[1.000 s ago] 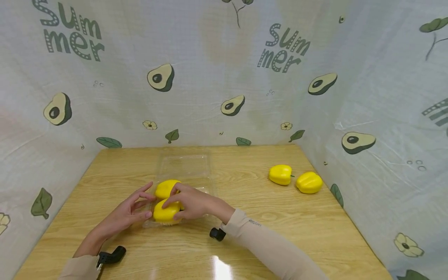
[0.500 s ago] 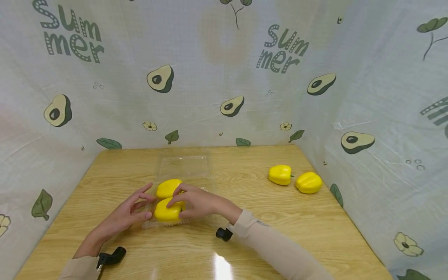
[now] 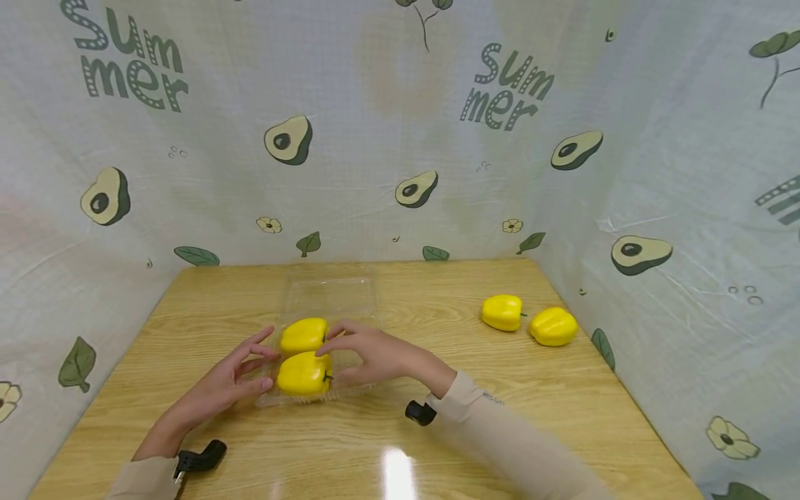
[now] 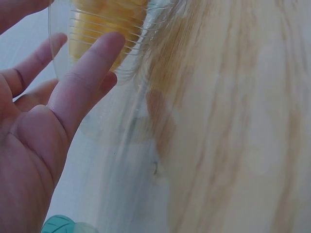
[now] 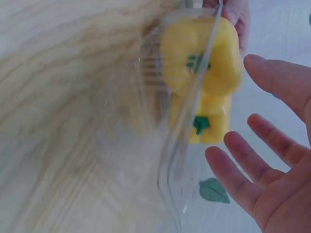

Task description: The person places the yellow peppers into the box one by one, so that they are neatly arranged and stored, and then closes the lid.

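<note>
Two yellow bell peppers lie in the left part of a clear plastic clamshell box [image 3: 353, 396]: a near pepper [image 3: 303, 376] and a far pepper [image 3: 303, 335]. Their green stems point right. My left hand [image 3: 231, 375] is at the box's left side, thumb and fingers spread; in the left wrist view its thumb [image 4: 90, 77] lies against or close to the ribbed wall. To the right of the peppers, my right hand [image 3: 382, 355] holds nothing. Its fingers [image 5: 238, 170] are apart from both peppers in the right wrist view, loosely extended.
The box's transparent lid [image 3: 331, 298] lies folded back behind the peppers. Two more yellow peppers, one on the left [image 3: 502, 312] and one on the right [image 3: 553, 326], rest at the table's right edge. Printed cloth walls [image 3: 350, 229] border the wooden table [image 3: 437, 305].
My right hand has let go of the near pepper and drawn back to the right. Both peppers in the box have shifted slightly right. The left hand has stayed in place.
</note>
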Demonstrator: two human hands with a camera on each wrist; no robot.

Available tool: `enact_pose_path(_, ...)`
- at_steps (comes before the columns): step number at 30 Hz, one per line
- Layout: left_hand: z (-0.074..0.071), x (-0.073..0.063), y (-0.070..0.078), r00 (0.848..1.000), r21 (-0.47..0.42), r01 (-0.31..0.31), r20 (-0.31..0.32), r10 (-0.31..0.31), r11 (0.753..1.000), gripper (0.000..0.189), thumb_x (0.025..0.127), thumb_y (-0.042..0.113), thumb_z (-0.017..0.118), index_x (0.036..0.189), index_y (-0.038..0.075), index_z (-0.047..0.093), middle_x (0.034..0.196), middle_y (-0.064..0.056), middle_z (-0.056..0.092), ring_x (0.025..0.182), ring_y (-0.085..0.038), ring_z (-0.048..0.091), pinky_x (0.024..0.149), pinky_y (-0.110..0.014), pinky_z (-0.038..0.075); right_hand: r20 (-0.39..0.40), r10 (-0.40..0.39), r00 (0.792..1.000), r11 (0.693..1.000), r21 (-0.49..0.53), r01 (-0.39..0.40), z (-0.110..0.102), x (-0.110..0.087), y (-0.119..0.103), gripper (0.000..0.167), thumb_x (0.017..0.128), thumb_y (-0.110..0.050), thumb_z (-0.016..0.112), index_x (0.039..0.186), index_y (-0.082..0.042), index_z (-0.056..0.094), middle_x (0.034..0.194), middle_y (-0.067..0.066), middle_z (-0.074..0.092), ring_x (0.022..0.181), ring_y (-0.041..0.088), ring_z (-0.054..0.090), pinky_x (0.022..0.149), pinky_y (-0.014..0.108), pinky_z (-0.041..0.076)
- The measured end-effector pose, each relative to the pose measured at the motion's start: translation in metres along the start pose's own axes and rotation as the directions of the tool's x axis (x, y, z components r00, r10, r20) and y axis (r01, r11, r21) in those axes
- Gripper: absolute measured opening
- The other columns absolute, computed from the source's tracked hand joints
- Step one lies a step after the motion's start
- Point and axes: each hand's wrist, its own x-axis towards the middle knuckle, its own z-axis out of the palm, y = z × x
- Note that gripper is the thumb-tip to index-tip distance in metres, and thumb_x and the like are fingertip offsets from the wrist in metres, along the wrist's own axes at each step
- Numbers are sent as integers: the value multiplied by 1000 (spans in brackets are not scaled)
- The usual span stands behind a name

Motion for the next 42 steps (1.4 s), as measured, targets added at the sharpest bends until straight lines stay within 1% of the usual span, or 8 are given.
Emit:
enact_pose_path(4, 0, 0, 1, 1000, 1, 1, -3, -1, 1000, 36, 104, 8, 70, 135, 4, 54, 178, -17, 7, 147, -64, 33, 104, -15, 47, -30, 16, 999, 1000, -23, -17, -13, -17, 7, 46, 101, -18, 76, 146, -18, 64, 152, 10, 51, 134, 23, 54, 110, 33, 49)
enact_pose_path(12, -1, -1, -1, 1000, 17, -1, -11, 2, 1000, 35, 103, 9, 70, 135, 5, 55, 178, -16, 8, 147, -63, 34, 104, -15, 46, -98, 49, 994, 997, -48, -54, -40, -53, 27, 48, 98, -14, 79, 144, -16, 65, 147, 11, 53, 131, 26, 55, 106, 41, 53)
enact_pose_path(17, -1, -1, -2, 1000, 5, -3, -6, 3, 1000, 37, 103, 8, 70, 137, 4, 54, 178, -16, 7, 148, -63, 33, 104, -14, 46, -136, 107, 985, 991, -69, -117, -56, -77, 43, 51, 98, -14, 80, 146, -15, 63, 147, 10, 53, 132, 27, 55, 106, 45, 53)
enact_pose_path(23, -2, -1, -1, 1000, -11, -6, -5, 6, 1000, 39, 103, 7, 70, 138, 4, 54, 178, -17, 7, 147, -63, 33, 105, -14, 45, -178, 169, 969, 979, -85, -186, -73, -107, 61, 54, 95, -12, 82, 146, -12, 63, 146, 12, 55, 133, 31, 55, 107, 49, 52)
enact_pose_path(29, -1, -1, 0, 1000, -18, 4, -6, -4, 1000, 39, 103, 8, 70, 138, 3, 53, 178, -17, 6, 148, -63, 32, 104, -14, 45, -224, 203, 953, 968, -103, -231, -81, -134, 80, 57, 91, -8, 85, 144, -11, 64, 143, 15, 56, 131, 33, 57, 104, 51, 54)
enact_pose_path(33, -1, -2, 0, 1000, -22, 11, -7, -11, 1000, 38, 103, 8, 70, 137, 3, 54, 178, -16, 6, 148, -64, 32, 104, -14, 46, -246, 225, 943, 962, -98, -255, -86, -148, 90, 57, 90, -5, 85, 143, -7, 64, 142, 17, 56, 129, 36, 57, 102, 54, 54)
enact_pose_path(36, -1, -2, -1, 1000, -23, 9, -8, -9, 1000, 38, 103, 8, 70, 138, 4, 54, 178, -16, 6, 148, -64, 32, 103, -14, 47, -250, 266, 931, 951, -91, -296, -88, -159, 98, 55, 91, -6, 84, 143, -6, 65, 142, 18, 56, 128, 36, 57, 102, 54, 54)
enact_pose_path(42, -1, -2, 0, 1000, -31, 5, -4, -5, 1000, 39, 103, 8, 70, 138, 3, 53, 178, -17, 6, 148, -64, 31, 104, -14, 46, -267, 335, 904, 919, -119, -376, -90, -182, 118, 53, 93, -9, 84, 143, -10, 65, 143, 18, 55, 130, 38, 55, 106, 59, 51)
